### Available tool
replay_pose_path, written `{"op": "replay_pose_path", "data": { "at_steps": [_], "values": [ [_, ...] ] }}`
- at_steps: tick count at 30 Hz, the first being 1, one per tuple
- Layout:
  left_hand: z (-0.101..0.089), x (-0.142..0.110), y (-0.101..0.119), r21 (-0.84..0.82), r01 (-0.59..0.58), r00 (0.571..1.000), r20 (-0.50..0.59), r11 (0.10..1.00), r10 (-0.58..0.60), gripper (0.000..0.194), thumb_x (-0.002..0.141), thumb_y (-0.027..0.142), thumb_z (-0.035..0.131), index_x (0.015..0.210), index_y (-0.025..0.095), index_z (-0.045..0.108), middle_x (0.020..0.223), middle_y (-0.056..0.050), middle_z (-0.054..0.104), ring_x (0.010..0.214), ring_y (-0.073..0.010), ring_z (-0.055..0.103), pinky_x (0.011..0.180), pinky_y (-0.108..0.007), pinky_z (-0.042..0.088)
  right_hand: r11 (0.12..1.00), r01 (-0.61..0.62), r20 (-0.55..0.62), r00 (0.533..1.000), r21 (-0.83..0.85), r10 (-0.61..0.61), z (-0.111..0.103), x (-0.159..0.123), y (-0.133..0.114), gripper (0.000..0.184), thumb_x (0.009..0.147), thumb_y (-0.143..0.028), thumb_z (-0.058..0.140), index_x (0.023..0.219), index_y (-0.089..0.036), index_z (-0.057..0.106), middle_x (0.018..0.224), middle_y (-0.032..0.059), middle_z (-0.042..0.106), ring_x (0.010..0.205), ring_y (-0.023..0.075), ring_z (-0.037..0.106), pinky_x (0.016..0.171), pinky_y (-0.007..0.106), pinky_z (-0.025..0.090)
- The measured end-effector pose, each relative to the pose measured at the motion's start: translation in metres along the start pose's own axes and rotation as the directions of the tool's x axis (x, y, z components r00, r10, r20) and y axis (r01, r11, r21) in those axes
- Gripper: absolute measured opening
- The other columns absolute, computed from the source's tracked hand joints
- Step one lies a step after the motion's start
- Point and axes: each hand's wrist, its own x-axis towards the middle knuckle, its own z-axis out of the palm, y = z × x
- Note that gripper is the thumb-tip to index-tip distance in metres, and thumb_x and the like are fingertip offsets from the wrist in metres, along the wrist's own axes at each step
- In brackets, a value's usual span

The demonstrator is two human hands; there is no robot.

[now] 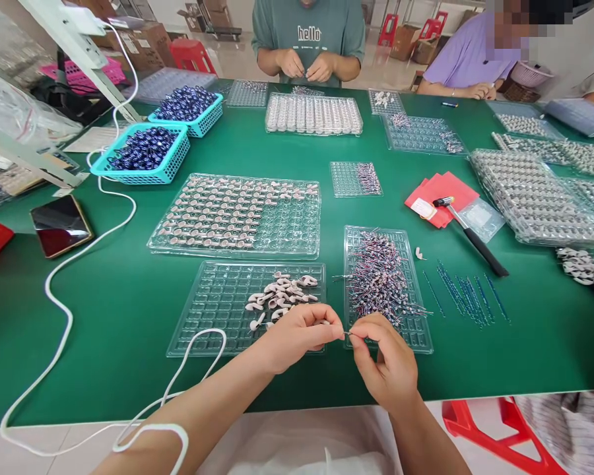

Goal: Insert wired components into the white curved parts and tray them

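My left hand is closed, pinching what looks like a pale earbud shell, mostly hidden by the fingers. Fingertip to fingertip with it, my right hand pinches a thin wire that spans the small gap between them. Beyond my left hand, loose pale earbud shells lie heaped on a clear plastic tray. Just past my right hand is a pile of small parts with thin wires, on another clear tray.
Farther in stands a partly filled tray of shells. A hammer, red packets and blue strips lie right. Blue baskets, a phone and a white cable are left. Co-workers sit across.
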Motion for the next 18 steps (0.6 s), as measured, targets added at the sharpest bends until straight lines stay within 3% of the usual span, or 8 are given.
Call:
{"op": "replay_pose_path", "data": {
  "at_steps": [8, 18],
  "values": [
    [0.0006, -0.0032, 0.0016, -0.103, 0.005, 0.999, 0.044, 0.995, 0.000, 0.027, 0.071, 0.035, 0.076, 0.071, 0.013, 0.059, 0.060, 0.005, 0.043, 0.053, -0.0065, 0.032, 0.053, -0.026, 0.018, 0.992, -0.045, -0.038, 0.998, 0.118, 0.050, 0.0001, -0.0054, 0.0025, 0.025, 0.088, -0.001, 0.055, 0.101, -0.022, 0.059, 0.087, 0.0025, 0.063, 0.082, 0.0153, 0.059, 0.073, 0.032, 0.049],
    [-0.0031, -0.0026, 0.0012, -0.054, -0.053, 0.996, 0.065, 0.997, 0.056, 0.021, 0.072, 0.030, 0.073, 0.070, 0.014, 0.060, 0.061, 0.004, 0.046, 0.054, -0.0078, 0.034, 0.054, -0.026, 0.021, 0.976, -0.076, -0.086, 0.992, 0.206, 0.095, 0.0012, -0.0033, 0.0010, 0.022, 0.090, -0.004, 0.054, 0.097, -0.023, 0.061, 0.084, 0.0019, 0.062, 0.080, 0.0154, 0.059, 0.073, 0.031, 0.050]
  ]
}}
